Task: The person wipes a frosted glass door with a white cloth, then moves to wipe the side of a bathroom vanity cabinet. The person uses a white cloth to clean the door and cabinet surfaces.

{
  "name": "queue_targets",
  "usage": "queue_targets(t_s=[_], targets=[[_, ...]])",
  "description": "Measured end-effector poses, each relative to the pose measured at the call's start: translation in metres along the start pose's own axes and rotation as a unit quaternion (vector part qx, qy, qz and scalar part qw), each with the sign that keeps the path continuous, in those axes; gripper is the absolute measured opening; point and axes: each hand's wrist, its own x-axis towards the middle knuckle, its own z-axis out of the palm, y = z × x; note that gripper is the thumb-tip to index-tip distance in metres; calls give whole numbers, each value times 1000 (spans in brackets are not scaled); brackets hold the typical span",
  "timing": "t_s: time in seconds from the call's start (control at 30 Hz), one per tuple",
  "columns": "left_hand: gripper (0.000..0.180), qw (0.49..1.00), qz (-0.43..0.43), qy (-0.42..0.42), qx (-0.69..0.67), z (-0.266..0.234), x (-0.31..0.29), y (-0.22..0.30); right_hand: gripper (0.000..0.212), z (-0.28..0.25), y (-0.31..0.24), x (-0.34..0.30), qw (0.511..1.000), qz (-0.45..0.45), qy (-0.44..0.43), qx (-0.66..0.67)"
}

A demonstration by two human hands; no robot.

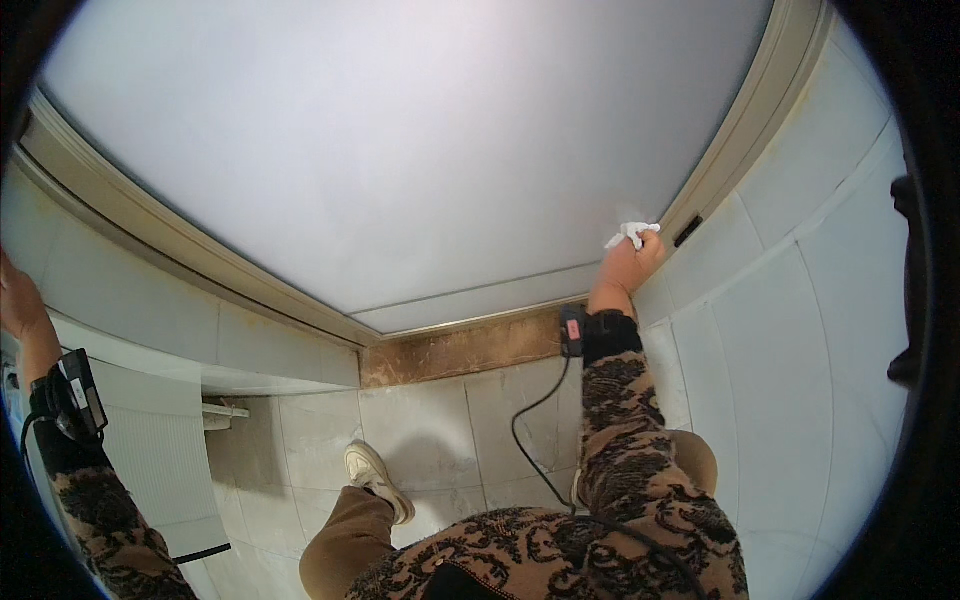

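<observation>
My right hand [632, 265] is closed round a crumpled white tissue or cloth [630, 236]. It presses this against the lower right part of a large pale, smooth door panel [430, 150], close to the beige door frame [740, 130]. A small dark slot [688, 231] in the frame lies just right of the hand. At the far left rim, my left hand [14, 300] is raised beside the tiled wall, its fingers cut off by the picture's dark edge. What it touches cannot be made out.
A brown stone threshold [465, 347] runs under the door. Pale tiled walls [770, 360] stand on both sides. A white ribbed panel [150, 430] is at the lower left. My light shoe [378, 480] rests on the floor tiles [430, 420]. A black cable [520, 430] hangs from my right wrist.
</observation>
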Motion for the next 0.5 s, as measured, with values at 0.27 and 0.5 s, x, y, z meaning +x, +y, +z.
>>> queue_targets(t_s=[0.27, 0.5], targets=[[44, 999, -26, 5, -33, -14, 4, 12, 21, 35, -64, -171, 995, -30, -85, 46], [45, 999, -35, 7, -34, -18, 12, 16, 16, 3, -19, -107, 983, -91, -158, 10]])
